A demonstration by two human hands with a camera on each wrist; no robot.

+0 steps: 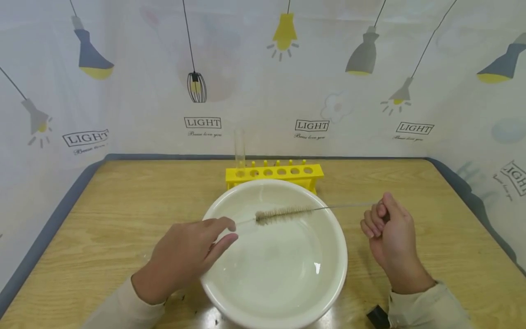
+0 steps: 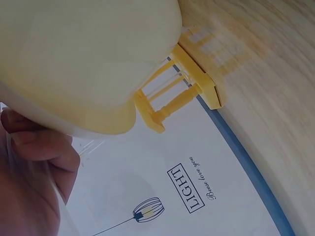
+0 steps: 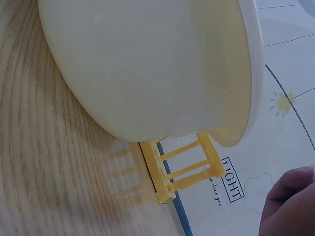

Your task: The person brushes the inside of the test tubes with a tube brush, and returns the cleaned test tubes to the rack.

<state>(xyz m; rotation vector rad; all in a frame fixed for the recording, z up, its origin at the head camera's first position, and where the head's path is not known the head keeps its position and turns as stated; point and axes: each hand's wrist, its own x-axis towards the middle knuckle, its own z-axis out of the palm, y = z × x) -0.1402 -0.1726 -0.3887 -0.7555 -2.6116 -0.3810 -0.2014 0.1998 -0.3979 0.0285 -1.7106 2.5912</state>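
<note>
My left hand [image 1: 185, 251], over the left rim of the white basin [image 1: 345, 256], grips a clear test tube [image 1: 245, 223] whose end shows past the fingertips. In the left wrist view its clear wall [image 2: 66, 216] runs along the palm. The right hand [image 1: 392, 237] is to the right of the basin and pinches the thin wire handle of a test tube brush [image 1: 283, 214]. The brush's tan bristles lie level over the basin, their tip right at the tube's end. In the right wrist view only part of that hand [image 3: 293, 201] shows, without the brush.
Behind the basin stands a yellow test tube rack [image 1: 273, 171] with another clear test tube [image 1: 240, 153] upright in its left hole. A small black object [image 1: 378, 316] lies near the right sleeve. A cloth backdrop [image 1: 255, 100] printed with lamps closes off the wooden table [image 1: 135, 196].
</note>
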